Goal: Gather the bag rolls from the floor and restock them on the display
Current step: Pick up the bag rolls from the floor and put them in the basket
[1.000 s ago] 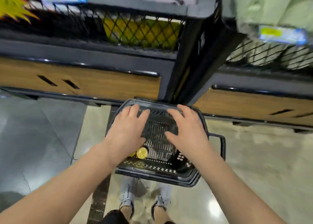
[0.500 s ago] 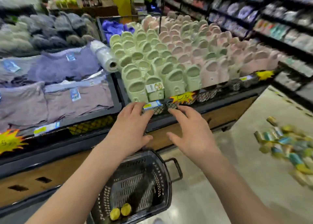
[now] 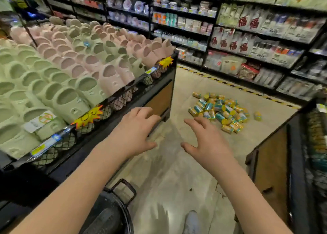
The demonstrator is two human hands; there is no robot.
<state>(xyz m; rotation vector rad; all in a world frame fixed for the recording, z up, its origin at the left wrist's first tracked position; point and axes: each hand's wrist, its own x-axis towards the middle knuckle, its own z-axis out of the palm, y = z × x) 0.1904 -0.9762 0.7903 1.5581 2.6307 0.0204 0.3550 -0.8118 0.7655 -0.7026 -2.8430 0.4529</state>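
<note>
A shop, rows of green and pink slippers (image 3: 74,70) on a display bin with yellow price stars (image 3: 89,116) at 10 o'clock, tall shelves (image 3: 247,39) packed with goods at 1 o'clock

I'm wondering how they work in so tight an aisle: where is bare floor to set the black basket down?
Bare floor runs between the slipper display and the wooden-sided bin, up to the pile of bag rolls. Another strip lies between that pile and the striped line. The display's top is packed.
</note>
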